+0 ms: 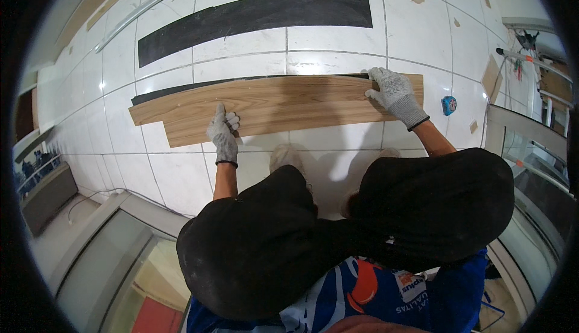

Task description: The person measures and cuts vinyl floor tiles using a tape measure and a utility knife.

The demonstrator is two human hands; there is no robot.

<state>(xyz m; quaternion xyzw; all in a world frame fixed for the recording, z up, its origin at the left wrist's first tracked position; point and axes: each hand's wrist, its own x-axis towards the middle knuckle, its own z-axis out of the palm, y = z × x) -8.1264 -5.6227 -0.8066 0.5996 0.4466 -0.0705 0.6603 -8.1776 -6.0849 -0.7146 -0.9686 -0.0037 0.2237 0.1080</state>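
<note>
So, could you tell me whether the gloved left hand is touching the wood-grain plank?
Touching. The head view shows the left hand pressed flat on the wood-grain plank, fingers lying on its lower part with no gap.

Just the one view here, a head-worn fisheye looking almost straight down from above the person's own bent knees (338,230) at the white tiled floor (422,25). It faces forward and down, so the forearms come in from the lower part of the picture and the wood-look plank (289,104) sits mid-frame, fairly near (the tile lines curve hard toward the dark round rim). No second view to overlap with.
</note>
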